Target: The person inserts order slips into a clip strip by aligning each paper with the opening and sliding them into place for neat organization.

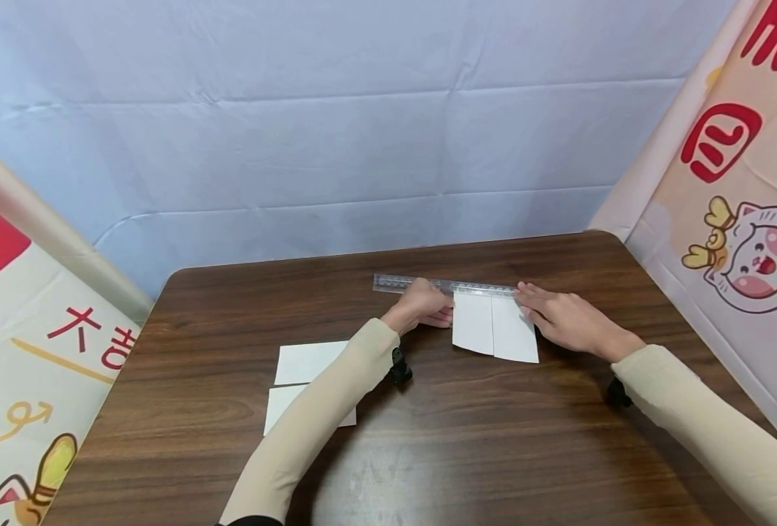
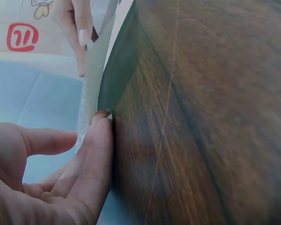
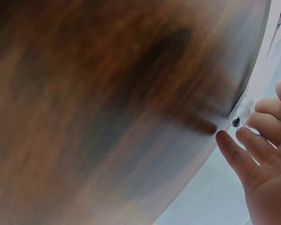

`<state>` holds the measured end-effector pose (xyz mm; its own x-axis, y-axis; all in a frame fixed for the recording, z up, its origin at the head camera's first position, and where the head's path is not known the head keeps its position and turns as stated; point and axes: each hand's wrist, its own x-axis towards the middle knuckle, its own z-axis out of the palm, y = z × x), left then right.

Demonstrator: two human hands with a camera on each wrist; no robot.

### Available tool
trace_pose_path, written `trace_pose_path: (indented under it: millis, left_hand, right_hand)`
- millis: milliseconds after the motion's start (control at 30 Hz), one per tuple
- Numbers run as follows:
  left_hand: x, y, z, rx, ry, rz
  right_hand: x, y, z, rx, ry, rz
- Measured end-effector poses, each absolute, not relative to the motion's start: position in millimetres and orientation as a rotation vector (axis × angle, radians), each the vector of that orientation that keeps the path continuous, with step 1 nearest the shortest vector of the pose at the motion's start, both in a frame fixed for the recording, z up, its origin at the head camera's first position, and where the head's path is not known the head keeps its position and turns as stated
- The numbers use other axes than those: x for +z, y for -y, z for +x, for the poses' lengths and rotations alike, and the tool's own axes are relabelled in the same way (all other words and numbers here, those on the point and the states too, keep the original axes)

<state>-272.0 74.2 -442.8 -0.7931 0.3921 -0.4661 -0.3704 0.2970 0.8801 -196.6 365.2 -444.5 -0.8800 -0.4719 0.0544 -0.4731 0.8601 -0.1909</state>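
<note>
A clear plastic ruler [image 1: 470, 287] lies across the far edge of a white folded paper sheet [image 1: 472, 325] with a line down its middle. My left hand [image 1: 424, 303] is bent at the sheet's left edge and grips the ruler between thumb and fingers. In the left wrist view the left thumb [image 2: 51, 141] meets the ruler's edge, while the fingertips are beside the sheet's lifted underside. With extended fingers, my right hand [image 1: 569, 320] presses on the ruler's right end and the sheet's upper right corner. The right wrist view shows those fingers [image 3: 234, 152] at the ruler's end.
More white paper pieces [image 1: 305, 361] lie on the left of the brown wooden table [image 1: 460, 453], partly hidden by my left sleeve. A pale cloth backdrop [image 1: 362, 146] stands behind the table. Printed banners [image 1: 743, 241] flank both sides.
</note>
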Motion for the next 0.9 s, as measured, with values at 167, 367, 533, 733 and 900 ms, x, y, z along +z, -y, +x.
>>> trace_pose_path:
  millis: [167,367,533,733,900]
  left_hand:
    - [-438.1,-68.8,-265.1,1.511,-1.976,0.075]
    - [-434.4,-57.9,-253.7,1.474,-2.033,0.162]
    - [-429.9,-44.8,-246.8,1.453,-2.05,0.228]
    - [-420.3,-24.1,-241.2,1.412,-2.101,0.285]
    - [-415.5,-5.1,-237.2,1.33,-2.221,0.349]
  right_hand:
    - [-444.1,-364.8,-197.5,0.31,3.018,0.761]
    - [-444.6,-365.4,-198.5,0.3,3.018,0.757]
    - [-444.1,-365.2,-198.3,0.302,3.026,0.75]
    - [-442.1,-364.0,-197.4,0.309,3.041,0.761]
    - [-441.3,-363.7,-197.2,0.312,3.038,0.776]
